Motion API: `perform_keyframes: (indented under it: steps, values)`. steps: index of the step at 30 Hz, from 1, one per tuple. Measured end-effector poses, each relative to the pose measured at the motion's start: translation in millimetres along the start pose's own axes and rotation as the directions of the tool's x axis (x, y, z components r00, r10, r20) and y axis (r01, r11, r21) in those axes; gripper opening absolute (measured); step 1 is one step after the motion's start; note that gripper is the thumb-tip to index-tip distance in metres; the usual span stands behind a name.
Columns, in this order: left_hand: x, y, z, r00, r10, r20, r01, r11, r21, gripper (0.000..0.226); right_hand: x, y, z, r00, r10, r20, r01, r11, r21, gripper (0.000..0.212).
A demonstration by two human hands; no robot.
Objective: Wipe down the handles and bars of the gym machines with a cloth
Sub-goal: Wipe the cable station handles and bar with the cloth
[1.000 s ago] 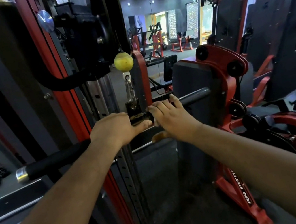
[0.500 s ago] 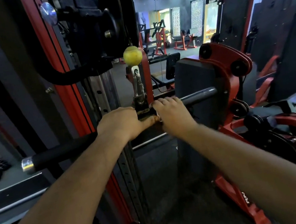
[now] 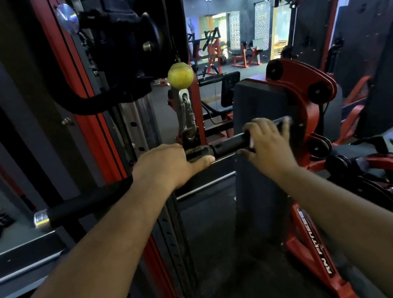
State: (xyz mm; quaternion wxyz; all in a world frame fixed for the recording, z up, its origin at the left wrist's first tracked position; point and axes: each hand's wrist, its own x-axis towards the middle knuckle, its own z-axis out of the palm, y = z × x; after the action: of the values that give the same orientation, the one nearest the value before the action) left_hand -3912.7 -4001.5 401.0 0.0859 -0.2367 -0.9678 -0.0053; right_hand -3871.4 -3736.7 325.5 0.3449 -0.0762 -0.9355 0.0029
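Head view: a straight cable bar [image 3: 230, 144] runs across the middle of the frame, hung by a metal clip [image 3: 187, 122] under a yellow-green stopper ball [image 3: 180, 75] on the red-framed cable machine [image 3: 85, 94]. The left hand [image 3: 167, 164] sits just left of centre, fingers curled over the bar beside the clip mount and thumb along its underside, so it is clamped on the bar and seems to steady it. The right hand [image 3: 267, 143], right of centre, wraps the bar's right grip, fingers over the top; it is blurred. A small pale edge shows at its thumb side, yet no cloth can be made out, and whether one lies under the palm cannot be told. The bar's left grip reaches toward the lower left, ending in a chrome cap [image 3: 40, 219].

The step in hand looks like wiping the right half of this bar. The next move likely calls for carrying the stroke to the right tip, then treating the left grip, with the other hand keeping the hanging bar from swinging.
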Motion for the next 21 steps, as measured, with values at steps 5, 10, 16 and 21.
perform_keyframes:
  steps: [5,10,16,21]
  values:
    - [4,10,7,0.999,-0.018,-0.037,0.016,0.999,-0.048,0.076,-21,-68,13,0.962,-0.252,-0.106,0.253,0.967,-0.001,0.075]
    - [3,8,4,1.0,0.007,-0.026,-0.008,0.999,-0.046,0.08,9,2,7,0.998,-0.025,-0.05,0.019,0.994,-0.109,0.054]
    - [5,6,4,0.999,0.01,-0.03,-0.011,1.0,-0.01,0.082,17,26,7,0.984,0.178,-0.019,-0.176,0.983,0.049,0.069]
    - [8,12,7,0.999,-0.005,-0.039,0.004,1.0,-0.018,0.075,-15,-64,23,0.981,-0.156,-0.112,0.164,0.984,0.064,0.083]
